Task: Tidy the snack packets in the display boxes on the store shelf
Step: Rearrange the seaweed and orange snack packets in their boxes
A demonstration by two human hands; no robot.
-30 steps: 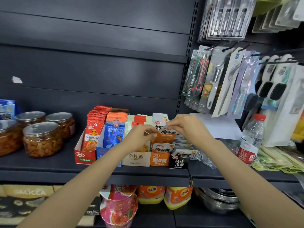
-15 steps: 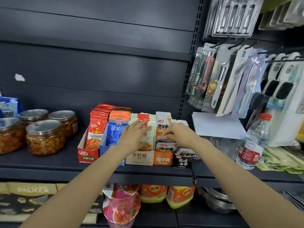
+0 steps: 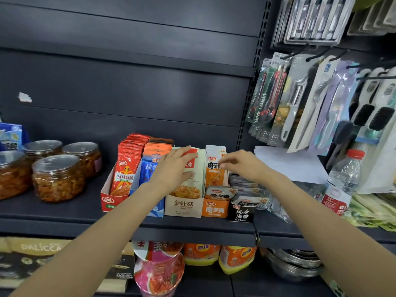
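Observation:
Five display boxes stand side by side on the dark shelf: red, blue, beige, orange and black. My left hand rests on the upright white packets in the beige box, fingers spread over their tops and thumb on the front. My right hand has its bent fingertips pinching the right edge of the upright orange packets in the orange box. Another orange packet lies flat at that box's front.
Clear jars of pickles stand left of the boxes. A water bottle and loose packets lie to the right. Kitchen tools hang on hooks at the right. Cup noodles and yellow bottles sit on the shelf below.
The orange packet I held up in both hands went down into the orange box. My left hand moved onto the white packets; my right hand rose to the upright orange packets.

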